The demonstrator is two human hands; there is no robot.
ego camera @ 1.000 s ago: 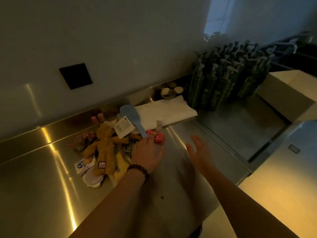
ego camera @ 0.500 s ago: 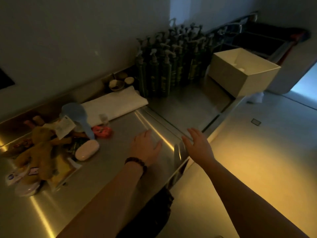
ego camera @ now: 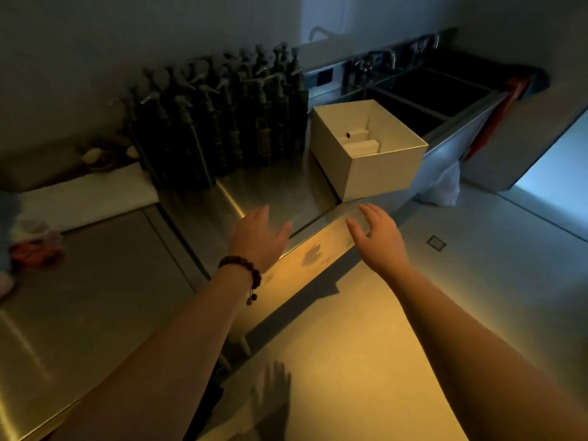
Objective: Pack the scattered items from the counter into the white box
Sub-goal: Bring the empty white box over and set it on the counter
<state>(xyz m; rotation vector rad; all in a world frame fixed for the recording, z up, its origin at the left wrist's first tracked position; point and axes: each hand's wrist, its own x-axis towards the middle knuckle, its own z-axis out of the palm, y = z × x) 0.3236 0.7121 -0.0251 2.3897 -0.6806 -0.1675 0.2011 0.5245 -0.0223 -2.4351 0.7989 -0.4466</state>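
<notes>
Forward, the white box [ego camera: 369, 148] stands open-topped at the counter's [ego camera: 280, 189] front edge, beside the pump bottles [ego camera: 219, 122]. Bare steel lies between it and both hands. Left hand [ego camera: 259, 240] and right hand [ego camera: 380, 238] hover with fingers spread, holding nothing. Scattered items [ego camera: 30, 249] at far left are blurred and cropped.

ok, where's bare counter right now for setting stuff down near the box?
Free: the steel strip between the pump bottles and the counter's front edge, just left of the white box, ahead of the left hand. Also the wide bare steel left of that arm. Crowded: the bottle cluster at the wall, and the blurred items at far left. Right hand hovers open off the edge.
</notes>
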